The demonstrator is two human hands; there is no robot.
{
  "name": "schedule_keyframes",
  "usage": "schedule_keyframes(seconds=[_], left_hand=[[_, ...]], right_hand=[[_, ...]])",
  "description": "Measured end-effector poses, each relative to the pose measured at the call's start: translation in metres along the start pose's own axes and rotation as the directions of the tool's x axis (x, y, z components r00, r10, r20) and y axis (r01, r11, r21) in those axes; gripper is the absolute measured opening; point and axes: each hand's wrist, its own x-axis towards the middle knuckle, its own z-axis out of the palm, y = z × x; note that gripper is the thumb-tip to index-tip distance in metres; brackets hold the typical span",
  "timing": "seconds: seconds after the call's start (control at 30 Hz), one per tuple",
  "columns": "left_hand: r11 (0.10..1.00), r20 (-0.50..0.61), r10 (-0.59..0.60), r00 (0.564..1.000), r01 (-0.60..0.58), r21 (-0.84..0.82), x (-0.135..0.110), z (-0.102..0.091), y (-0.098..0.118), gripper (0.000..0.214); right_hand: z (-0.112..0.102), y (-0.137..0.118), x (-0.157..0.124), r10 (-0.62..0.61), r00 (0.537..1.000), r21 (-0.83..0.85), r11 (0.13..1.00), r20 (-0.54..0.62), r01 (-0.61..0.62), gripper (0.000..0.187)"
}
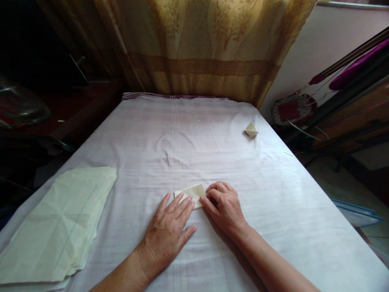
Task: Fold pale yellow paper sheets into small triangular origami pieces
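A small folded piece of cream paper (192, 191) lies on the white cloth (188, 138) near the front of the table. My left hand (168, 233) lies flat with fingers stretched out, its fingertips pressing on the paper's near edge. My right hand (223, 207) is at the paper's right end, fingers curled and pressed down on that corner. A finished folded paper shape (251, 130) sits alone at the far right of the cloth.
A stack of creased pale green paper sheets (56, 227) lies at the front left. A gold patterned curtain (200, 48) hangs behind the table. Dark furniture (69, 109) stands to the left; clutter and a plastic bag (355, 213) sit on the right.
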Motion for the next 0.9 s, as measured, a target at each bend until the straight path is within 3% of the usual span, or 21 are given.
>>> schedule_keyframes(seconds=[0.9], left_hand=[[1.000, -0.008, 0.004, 1.000, -0.004, 0.012, 0.0000, -0.0022, 0.0012, 0.045]], right_hand=[[0.0019, -0.0005, -0.0003, -0.007, 0.999, -0.013, 1.000, -0.031, 0.007, 0.024]])
